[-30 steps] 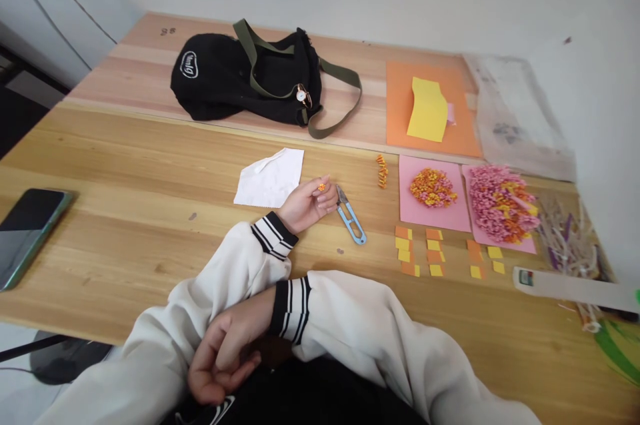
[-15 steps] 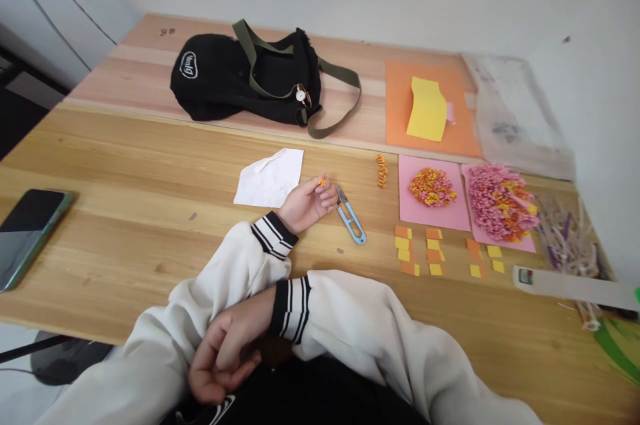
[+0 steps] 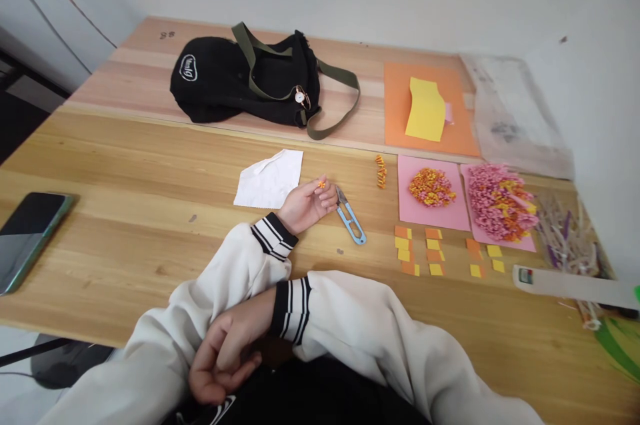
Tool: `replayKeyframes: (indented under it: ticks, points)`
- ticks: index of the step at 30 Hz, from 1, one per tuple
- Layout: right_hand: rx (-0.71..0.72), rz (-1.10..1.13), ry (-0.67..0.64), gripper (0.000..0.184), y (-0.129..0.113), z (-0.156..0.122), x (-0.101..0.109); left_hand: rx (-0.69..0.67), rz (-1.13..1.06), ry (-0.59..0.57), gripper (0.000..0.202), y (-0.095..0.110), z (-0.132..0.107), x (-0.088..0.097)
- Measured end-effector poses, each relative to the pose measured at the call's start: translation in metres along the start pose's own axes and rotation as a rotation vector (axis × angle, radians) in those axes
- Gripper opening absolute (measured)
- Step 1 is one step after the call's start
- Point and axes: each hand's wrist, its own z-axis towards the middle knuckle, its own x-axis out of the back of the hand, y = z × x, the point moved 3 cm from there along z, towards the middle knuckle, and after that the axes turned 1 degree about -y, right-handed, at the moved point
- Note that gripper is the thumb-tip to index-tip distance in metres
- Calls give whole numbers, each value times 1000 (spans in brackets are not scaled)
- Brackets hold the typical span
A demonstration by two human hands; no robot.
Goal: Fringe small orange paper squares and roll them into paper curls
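Note:
A small orange bud-like cluster (image 3: 321,184) is pinched between the thumb and fingers of my left hand (image 3: 307,206), which rests palm up on the table. Just right of those fingers lies a pair of blue thread snips (image 3: 351,215). Behind the left hand is a torn piece of white paper (image 3: 269,178). My right hand (image 3: 227,352) hangs in front of me by the left forearm, fingers loosely bent and apart, holding nothing. A short row of orange buds (image 3: 381,172) lies beyond the snips.
Pink sheets (image 3: 407,208) carry piles of orange, yellow and pink buds (image 3: 433,187). Small orange and yellow paper pieces (image 3: 404,254) lie in front. A black bag (image 3: 220,78) with a watch stands behind, a phone (image 3: 33,232) at left, and a white strip (image 3: 560,282) at right.

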Motion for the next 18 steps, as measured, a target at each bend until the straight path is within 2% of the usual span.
replayKeyframes:
  ticks: [13,18]
  points:
    - [-18,-22,3,12,0,0,0,5,-3,33,46,0,0,-2]
    - [15,-12,0,13,-2,-1,-2,11,-2,19,48,0,0,-2]
